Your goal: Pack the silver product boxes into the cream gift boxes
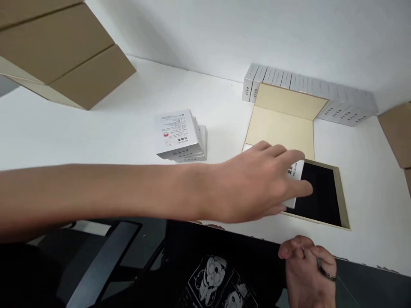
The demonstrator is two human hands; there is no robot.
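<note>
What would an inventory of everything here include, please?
Table: one, white, centre
Wall: one, white, behind
Open box: one, cream and black, right
Held box: one, white, centre right
Stack: at least two boxes, white, centre
Row: many boxes, silver, along wall
Cartons: several, brown, upper left and right edge
Bar: one, grey, lower left
Garment: one, black, bottom
Ring: one, dark, lower right
Left hand: one, bare, centre right
Right hand: one, bare, lower right

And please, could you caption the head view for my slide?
Left hand gripping a white carton at an open cream box.
</note>
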